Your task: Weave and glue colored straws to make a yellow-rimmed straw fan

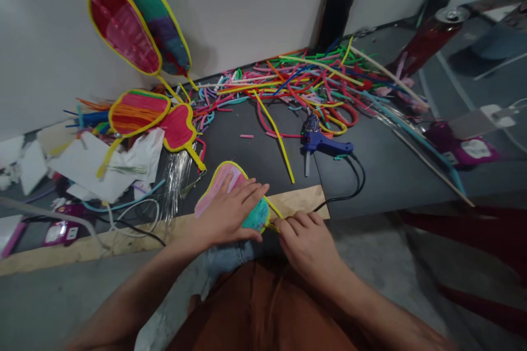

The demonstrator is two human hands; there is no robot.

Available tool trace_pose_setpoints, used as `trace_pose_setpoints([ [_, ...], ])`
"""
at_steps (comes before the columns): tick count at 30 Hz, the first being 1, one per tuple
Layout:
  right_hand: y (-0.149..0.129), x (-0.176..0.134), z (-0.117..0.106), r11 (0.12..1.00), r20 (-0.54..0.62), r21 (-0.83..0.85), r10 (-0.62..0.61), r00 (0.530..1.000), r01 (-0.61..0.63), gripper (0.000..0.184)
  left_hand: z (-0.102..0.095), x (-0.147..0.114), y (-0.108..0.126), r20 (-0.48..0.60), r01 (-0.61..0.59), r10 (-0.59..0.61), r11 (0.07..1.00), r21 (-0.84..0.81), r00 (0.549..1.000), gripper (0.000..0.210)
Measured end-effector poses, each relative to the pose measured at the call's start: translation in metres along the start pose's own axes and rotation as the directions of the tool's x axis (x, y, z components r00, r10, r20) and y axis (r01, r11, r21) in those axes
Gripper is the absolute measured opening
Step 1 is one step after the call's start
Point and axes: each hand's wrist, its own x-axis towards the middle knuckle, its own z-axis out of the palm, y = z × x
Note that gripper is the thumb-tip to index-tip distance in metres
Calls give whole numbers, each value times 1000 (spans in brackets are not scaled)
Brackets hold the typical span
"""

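Note:
A hand fan [259, 215] with a pink and teal face lies at the table's front edge, yellow pipe cleaner along part of its rim. My left hand [233, 208] rests flat on it, fingers spread, covering its middle. By the fan's narrow end, my right hand [307, 238] is closed on a yellow pipe cleaner [273, 207], whose end is hidden under the fingers. Further back, a loose yellow pipe cleaner [275, 137] lies left of a blue glue gun [325, 143].
A heap of coloured pipe cleaners [263, 85] runs along the wall. Finished yellow-edged fans [123, 27] lean at the left. A black phone [337, 5] stands against the wall, with a drink can [432, 38] further right. The glue gun's black cord [360, 186] curls toward the front edge.

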Motion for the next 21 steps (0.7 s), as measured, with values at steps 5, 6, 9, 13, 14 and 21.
trace_pose_setpoints([
  [5,18,12,-20,994,-18,-103,-24,1000,21,7,-12,-1,-3,1,37,-37,998,-45,999,85],
  [6,23,16,-24,992,-27,-127,-25,999,21,7,-13,-1,-4,-7,57,-57,997,-48,998,81],
  [9,34,29,-26,985,-55,-174,-25,998,15,10,-10,0,-5,-36,125,-126,991,-49,991,66],
  [13,42,42,-20,984,-50,-176,-33,998,23,11,0,4,-7,-95,218,-227,971,-98,969,46],
  [14,43,44,-18,985,-38,-170,-34,999,27,10,1,5,-8,-104,241,-254,963,-120,962,43],
  [21,46,47,-14,991,-27,-132,-40,999,36,12,-7,12,-15,-5,254,-267,923,-290,964,33],
])
